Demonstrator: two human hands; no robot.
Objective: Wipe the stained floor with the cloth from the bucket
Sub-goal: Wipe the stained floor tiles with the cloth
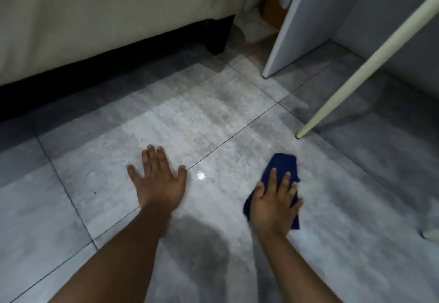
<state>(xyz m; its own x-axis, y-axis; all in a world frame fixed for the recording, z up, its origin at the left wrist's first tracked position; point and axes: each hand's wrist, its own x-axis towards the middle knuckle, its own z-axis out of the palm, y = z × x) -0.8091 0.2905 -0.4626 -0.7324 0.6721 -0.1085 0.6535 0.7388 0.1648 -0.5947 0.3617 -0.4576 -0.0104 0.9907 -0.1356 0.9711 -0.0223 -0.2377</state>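
while i am looking down at the grey tiled floor [213, 117], my left hand [158, 181] is lying flat on a tile, palm down, its fingers straight and spread and the thumb reaching out beside a grout line. my right hand [275, 205] is pressing down on the dark blue cloth [283, 167], its fingers fairly straight and a little apart on top of the fabric. the cloth is lying on the floor to the right of my left hand, well apart from it. one end is sticking out past my fingertips and a corner is showing beside my wrist. a small bright glint [201, 175] is shining on the tile between my two hands, and the tiles ahead of them are looking paler and streaky. a dark shadow [197, 243] is falling on the floor between my forearms. beyond, a cream upholstered seat [95, 17] is standing on a dark leg [219, 36]. at the upper right a white panel [301, 22] is resting on the floor, and a slanted cream leg [356, 69] is touching down near the cloth's far end.
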